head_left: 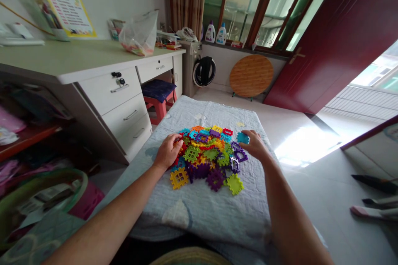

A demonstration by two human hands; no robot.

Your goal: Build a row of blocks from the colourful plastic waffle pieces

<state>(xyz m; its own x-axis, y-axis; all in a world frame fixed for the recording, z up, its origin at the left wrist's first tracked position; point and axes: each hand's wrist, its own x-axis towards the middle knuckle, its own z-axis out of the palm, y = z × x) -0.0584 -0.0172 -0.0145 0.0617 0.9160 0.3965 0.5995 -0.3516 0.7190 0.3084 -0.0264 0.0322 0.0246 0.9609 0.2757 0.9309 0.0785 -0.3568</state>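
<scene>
A heap of colourful plastic interlocking building tiles (211,154) with notched edges lies on the cloth-covered table (214,211). At the heap's left side, my left hand (168,151) is closed, with a bit of a red tile (180,137) showing between thumb and fingers. My right hand (255,145) pinches a blue tile (243,138) just beyond the heap's right edge. Nearest to me are a yellow window-patterned tile (179,178), a dark purple tile (215,179) and a lime green tile (234,184). Purple frame tiles (240,155) lie below my right hand.
A white desk (93,56) with drawers stands at left, bearing a plastic bag (139,33). A red stool (159,93) is partly under it. Beyond are a washing machine (190,70), a folded round table (251,75) and a red door (314,45). A basket (81,192) sits lower left.
</scene>
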